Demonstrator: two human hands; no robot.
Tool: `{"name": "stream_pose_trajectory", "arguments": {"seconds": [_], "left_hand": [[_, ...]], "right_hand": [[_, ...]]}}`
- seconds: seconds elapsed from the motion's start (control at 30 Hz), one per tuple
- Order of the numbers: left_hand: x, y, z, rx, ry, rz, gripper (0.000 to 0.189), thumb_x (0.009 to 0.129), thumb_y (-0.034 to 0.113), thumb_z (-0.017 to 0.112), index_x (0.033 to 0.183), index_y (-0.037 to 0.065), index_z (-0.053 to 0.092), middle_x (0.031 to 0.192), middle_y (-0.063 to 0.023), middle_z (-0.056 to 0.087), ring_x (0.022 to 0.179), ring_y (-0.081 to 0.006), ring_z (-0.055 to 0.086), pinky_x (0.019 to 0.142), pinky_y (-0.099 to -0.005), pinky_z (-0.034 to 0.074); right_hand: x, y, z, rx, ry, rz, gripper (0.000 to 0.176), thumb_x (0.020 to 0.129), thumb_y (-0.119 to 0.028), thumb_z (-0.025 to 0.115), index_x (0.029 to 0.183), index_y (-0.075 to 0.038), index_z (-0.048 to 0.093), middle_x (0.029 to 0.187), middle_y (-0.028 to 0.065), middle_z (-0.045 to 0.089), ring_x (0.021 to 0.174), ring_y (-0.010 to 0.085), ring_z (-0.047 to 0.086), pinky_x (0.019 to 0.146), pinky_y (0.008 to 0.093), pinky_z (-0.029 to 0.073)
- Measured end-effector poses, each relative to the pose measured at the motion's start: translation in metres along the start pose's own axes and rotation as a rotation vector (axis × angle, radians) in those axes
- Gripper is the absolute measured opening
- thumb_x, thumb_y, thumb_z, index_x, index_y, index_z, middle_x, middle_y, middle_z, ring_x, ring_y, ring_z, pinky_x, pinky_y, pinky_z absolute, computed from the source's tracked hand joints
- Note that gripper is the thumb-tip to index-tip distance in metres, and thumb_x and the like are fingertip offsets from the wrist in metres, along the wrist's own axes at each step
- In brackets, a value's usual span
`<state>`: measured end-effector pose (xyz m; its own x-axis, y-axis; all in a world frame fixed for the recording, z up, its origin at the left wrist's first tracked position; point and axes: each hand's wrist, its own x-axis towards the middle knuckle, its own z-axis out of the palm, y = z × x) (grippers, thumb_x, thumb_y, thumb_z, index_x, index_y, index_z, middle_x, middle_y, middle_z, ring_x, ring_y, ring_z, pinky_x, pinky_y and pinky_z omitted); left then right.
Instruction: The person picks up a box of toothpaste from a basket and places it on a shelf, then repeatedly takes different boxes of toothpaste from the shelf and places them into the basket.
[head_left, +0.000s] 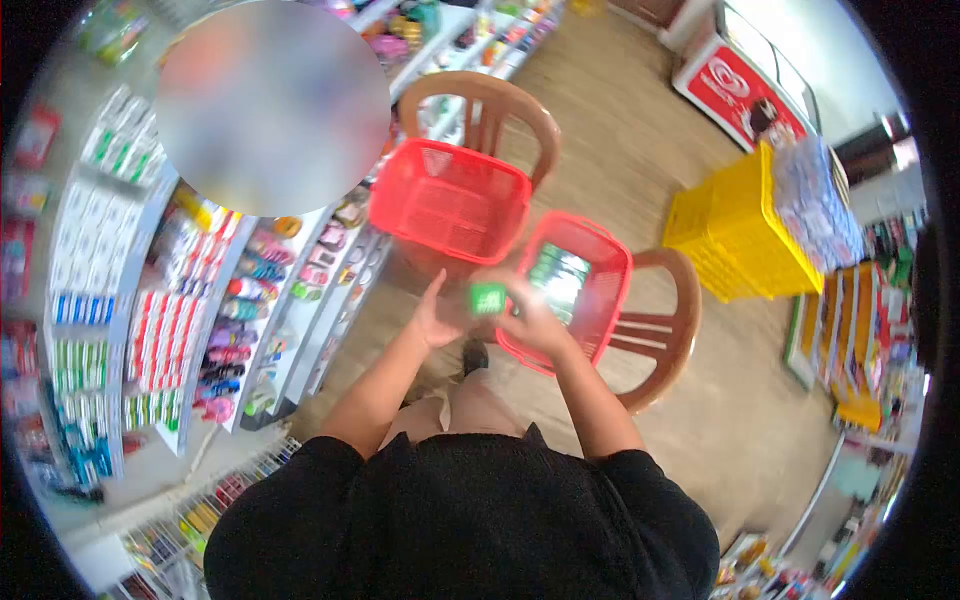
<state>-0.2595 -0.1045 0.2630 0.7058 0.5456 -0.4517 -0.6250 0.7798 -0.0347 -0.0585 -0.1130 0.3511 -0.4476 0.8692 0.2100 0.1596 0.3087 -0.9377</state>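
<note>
A small green box (488, 298) is held in my right hand (530, 318), at the near left edge of the right red basket. My left hand (437, 315) is just left of the box, its fingers spread and holding nothing. The right red basket (615, 290) sits on a brown chair and has green and white packs (558, 282) inside. Farther up and left, another red basket (450, 200) rests on a second brown chair and shows its bare bottom.
Shelves of boxed goods (165, 340) run along the left. Brown chairs (685, 320) (480, 88) stand by the baskets. Yellow crates (735, 230) with wrapped bottles (815, 200) are at the right. A red and white freezer (740, 90) stands at the upper right.
</note>
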Motion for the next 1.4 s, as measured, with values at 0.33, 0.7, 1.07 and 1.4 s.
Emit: {"name": "stream_pose_trajectory", "arguments": {"seconds": [0.33,0.7,1.07,1.4], "left_hand": [[-0.232,0.067,-0.009,0.095,0.061,0.922,0.034,0.09,0.02,0.06,0.119,0.009,0.047,0.121,-0.0122,0.059,0.113,-0.0342,0.056,0.098,-0.0488,0.046],[-0.456,-0.057,-0.116,-0.269,0.406,1.45,0.044,0.087,0.008,0.065,0.125,0.012,0.043,0.125,-0.0101,0.051,0.105,-0.0252,0.056,0.093,-0.041,0.048],[-0.581,-0.134,-0.168,0.208,0.723,1.287,0.071,0.083,-0.001,0.068,0.144,0.007,0.033,0.119,-0.0172,0.059,0.106,-0.0202,0.06,0.085,-0.0338,0.054],[-0.673,0.008,-0.158,0.282,0.819,1.475,0.068,0.086,0.01,0.068,0.145,0.009,0.034,0.119,-0.0116,0.06,0.108,-0.0211,0.059,0.095,-0.0397,0.045]], "right_hand": [[0.044,-0.079,0.173,0.045,-0.057,-0.37,0.068,0.069,0.001,0.068,0.13,-0.01,0.04,0.142,0.0194,0.034,0.135,0.034,0.035,0.107,0.0475,0.033],[0.094,-0.149,0.379,1.01,-0.511,0.697,0.062,0.091,-0.006,0.049,0.144,-0.011,0.016,0.132,0.0173,0.044,0.11,0.037,0.057,0.089,0.0433,0.052],[0.076,-0.198,0.546,0.787,-1.119,0.652,0.043,0.097,-0.017,0.051,0.139,-0.012,0.041,0.133,0.0129,0.051,0.113,0.0295,0.059,0.092,0.0407,0.05],[0.096,-0.2,0.554,0.881,-0.844,0.578,0.035,0.096,-0.015,0.051,0.13,-0.009,0.048,0.125,0.0128,0.056,0.111,0.0274,0.06,0.092,0.0386,0.048]]}}
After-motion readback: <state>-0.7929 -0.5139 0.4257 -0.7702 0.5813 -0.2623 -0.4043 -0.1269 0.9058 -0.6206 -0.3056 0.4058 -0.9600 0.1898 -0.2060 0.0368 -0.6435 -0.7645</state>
